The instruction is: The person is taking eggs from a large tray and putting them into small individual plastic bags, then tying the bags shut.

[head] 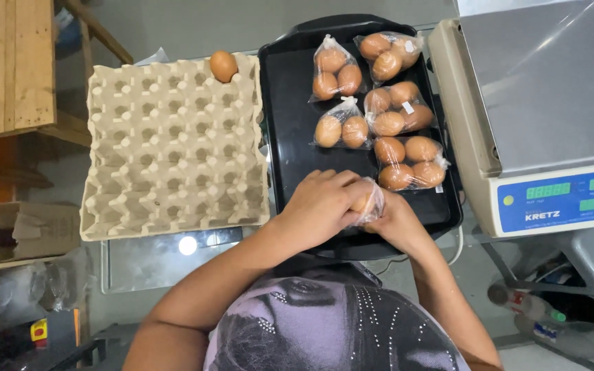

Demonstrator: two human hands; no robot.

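My left hand (pixel 319 203) and my right hand (pixel 394 218) meet over the near edge of a black tray (pixel 290 130), both closed around a small clear plastic bag of brown eggs (pixel 367 201). Most of that bag is hidden by my fingers. Farther back on the tray lie several knotted clear bags of brown eggs (pixel 407 161). To the left sits a large grey cardboard egg carton (pixel 173 144), with a single brown egg (pixel 223 66) in a cup at its far right corner.
A digital weighing scale (pixel 537 110) with a steel platform stands right of the tray. A wooden crate (pixel 8 65) is at the far left. Cardboard boxes and bottles (pixel 527 306) lie on the floor below.
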